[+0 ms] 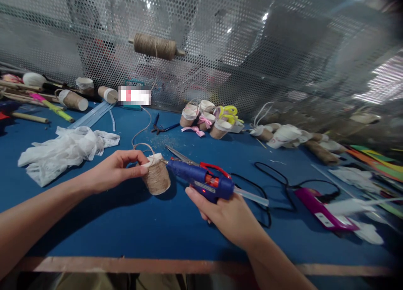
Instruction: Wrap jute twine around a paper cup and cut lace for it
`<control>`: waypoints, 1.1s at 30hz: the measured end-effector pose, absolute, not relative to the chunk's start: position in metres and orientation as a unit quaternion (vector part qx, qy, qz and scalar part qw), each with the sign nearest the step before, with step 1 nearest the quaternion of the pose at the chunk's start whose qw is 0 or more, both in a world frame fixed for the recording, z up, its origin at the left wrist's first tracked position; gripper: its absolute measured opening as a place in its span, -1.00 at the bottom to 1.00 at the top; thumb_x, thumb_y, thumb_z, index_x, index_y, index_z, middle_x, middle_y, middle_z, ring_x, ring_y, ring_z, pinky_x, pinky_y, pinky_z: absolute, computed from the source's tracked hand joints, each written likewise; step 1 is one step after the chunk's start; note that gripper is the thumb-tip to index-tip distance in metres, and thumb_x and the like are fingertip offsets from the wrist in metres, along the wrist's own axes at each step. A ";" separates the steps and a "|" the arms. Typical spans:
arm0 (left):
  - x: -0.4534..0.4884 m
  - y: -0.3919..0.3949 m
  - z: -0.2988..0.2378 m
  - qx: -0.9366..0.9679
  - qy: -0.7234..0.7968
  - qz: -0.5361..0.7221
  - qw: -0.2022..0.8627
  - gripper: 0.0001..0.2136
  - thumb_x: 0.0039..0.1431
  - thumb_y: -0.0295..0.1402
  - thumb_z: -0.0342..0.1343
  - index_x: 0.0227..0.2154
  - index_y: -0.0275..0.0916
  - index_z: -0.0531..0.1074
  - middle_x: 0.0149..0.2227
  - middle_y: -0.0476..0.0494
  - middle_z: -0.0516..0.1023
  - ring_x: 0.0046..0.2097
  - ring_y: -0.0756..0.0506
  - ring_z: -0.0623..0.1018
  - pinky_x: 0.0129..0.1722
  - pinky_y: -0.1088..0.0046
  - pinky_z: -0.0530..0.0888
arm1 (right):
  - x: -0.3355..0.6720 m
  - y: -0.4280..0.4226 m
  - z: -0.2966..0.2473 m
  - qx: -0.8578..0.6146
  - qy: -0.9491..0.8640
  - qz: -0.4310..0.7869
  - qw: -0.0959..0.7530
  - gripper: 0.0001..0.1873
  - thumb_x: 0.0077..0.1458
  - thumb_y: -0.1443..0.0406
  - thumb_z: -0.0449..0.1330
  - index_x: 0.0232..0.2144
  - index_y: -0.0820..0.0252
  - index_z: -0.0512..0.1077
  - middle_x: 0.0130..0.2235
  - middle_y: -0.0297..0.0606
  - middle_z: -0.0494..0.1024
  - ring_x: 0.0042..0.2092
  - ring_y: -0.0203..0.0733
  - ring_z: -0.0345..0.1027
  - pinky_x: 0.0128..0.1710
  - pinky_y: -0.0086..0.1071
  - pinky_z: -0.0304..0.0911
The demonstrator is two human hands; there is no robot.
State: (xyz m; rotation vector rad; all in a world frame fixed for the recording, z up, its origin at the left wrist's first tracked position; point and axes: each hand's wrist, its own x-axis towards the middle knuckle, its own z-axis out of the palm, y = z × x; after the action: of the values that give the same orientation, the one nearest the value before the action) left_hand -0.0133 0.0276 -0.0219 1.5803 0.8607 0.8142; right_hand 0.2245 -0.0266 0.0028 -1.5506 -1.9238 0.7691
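Note:
My left hand (121, 167) pinches the rim of a small paper cup wrapped in jute twine (156, 177), holding it tilted just above the blue table (126, 227). A twine strand (141, 130) runs from the cup toward the back of the table. My right hand (225, 216) grips a blue glue gun (201, 178) with a red trigger. Its nozzle touches the cup's rim on the right side. A clear glue stick (252, 196) pokes out of the gun's back.
A twine spool (155, 46) hangs on the perforated metal wall. Scissors (181, 155) lie behind the gun. Crumpled white plastic (63, 149) lies at left, finished cups (204, 119) at the back, a purple glue gun (321, 212) and black cable (270, 185) at right.

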 end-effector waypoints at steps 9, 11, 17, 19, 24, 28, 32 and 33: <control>-0.014 0.029 -0.024 0.664 0.357 0.343 0.561 -0.86 0.04 -0.30 0.12 -0.47 -0.28 0.41 -0.35 -0.05 0.45 -0.26 -0.03 0.41 -0.19 0.44 0.31 | 0.223 -0.025 0.009 -0.585 -0.712 0.291 0.259 -0.68 0.00 0.14 0.08 -0.68 0.12 0.18 -0.77 -0.45 0.24 -0.71 -0.35 0.17 -0.63 -0.46 0.20; -0.014 0.029 -0.024 0.660 0.356 0.344 0.565 -0.87 0.03 -0.30 0.13 -0.48 -0.27 0.40 -0.35 -0.05 0.45 -0.26 -0.03 0.40 -0.19 0.43 0.31 | 0.223 -0.024 0.012 -0.592 -0.706 0.295 0.256 -0.67 0.00 0.14 0.08 -0.69 0.11 0.17 -0.77 -0.44 0.25 -0.70 -0.35 0.18 -0.61 -0.45 0.21; -0.014 0.028 -0.020 0.663 0.358 0.340 0.563 -0.87 0.02 -0.31 0.14 -0.48 -0.28 0.40 -0.34 -0.06 0.44 -0.25 -0.04 0.39 -0.19 0.44 0.31 | 0.227 -0.025 0.006 -0.575 -0.705 0.318 0.266 -0.69 0.01 0.12 0.07 -0.66 0.12 0.20 -0.78 -0.46 0.21 -0.71 -0.35 0.14 -0.63 -0.47 0.22; -0.014 0.029 -0.020 0.666 0.356 0.337 0.562 -0.87 0.03 -0.31 0.13 -0.47 -0.28 0.40 -0.34 -0.06 0.44 -0.24 -0.04 0.39 -0.19 0.44 0.31 | 0.228 -0.025 0.002 -0.571 -0.706 0.322 0.269 -0.70 0.00 0.11 0.07 -0.64 0.13 0.22 -0.79 -0.47 0.20 -0.72 -0.36 0.12 -0.65 -0.47 0.21; -0.016 0.030 -0.023 0.674 0.344 0.330 0.565 -0.88 0.07 -0.33 0.09 -0.45 -0.28 0.39 -0.33 -0.05 0.43 -0.23 -0.03 0.39 -0.16 0.44 0.31 | 0.229 -0.023 0.000 -0.580 -0.705 0.311 0.263 -0.68 0.00 0.08 0.05 -0.63 0.14 0.21 -0.78 -0.47 0.22 -0.73 -0.37 0.12 -0.65 -0.47 0.19; -0.016 0.031 -0.024 0.676 0.341 0.329 0.564 -0.88 0.08 -0.33 0.09 -0.45 -0.28 0.39 -0.33 -0.05 0.43 -0.22 -0.03 0.38 -0.15 0.44 0.31 | 0.230 -0.021 0.001 -0.583 -0.703 0.318 0.256 -0.69 0.01 0.08 0.04 -0.61 0.14 0.21 -0.77 -0.47 0.23 -0.72 -0.37 0.13 -0.66 -0.46 0.16; -0.016 0.030 -0.023 0.676 0.342 0.329 0.564 -0.88 0.07 -0.32 0.09 -0.45 -0.28 0.39 -0.33 -0.05 0.43 -0.23 -0.03 0.38 -0.15 0.44 0.31 | 0.230 -0.023 0.000 -0.583 -0.695 0.337 0.252 -0.69 0.00 0.08 0.05 -0.60 0.15 0.23 -0.77 -0.48 0.22 -0.72 -0.37 0.12 -0.66 -0.47 0.17; -0.016 0.030 -0.023 0.675 0.343 0.329 0.564 -0.88 0.07 -0.32 0.09 -0.45 -0.28 0.39 -0.33 -0.05 0.43 -0.23 -0.03 0.38 -0.15 0.44 0.31 | 0.229 -0.024 0.001 -0.583 -0.692 0.339 0.256 -0.69 0.00 0.08 0.05 -0.60 0.15 0.23 -0.77 -0.48 0.22 -0.72 -0.37 0.12 -0.65 -0.47 0.18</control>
State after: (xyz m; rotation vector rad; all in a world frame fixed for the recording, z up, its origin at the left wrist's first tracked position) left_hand -0.0155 0.0304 -0.0233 1.5891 0.8072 0.7744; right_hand 0.2293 -0.0236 0.0010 -1.5825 -1.8789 0.9196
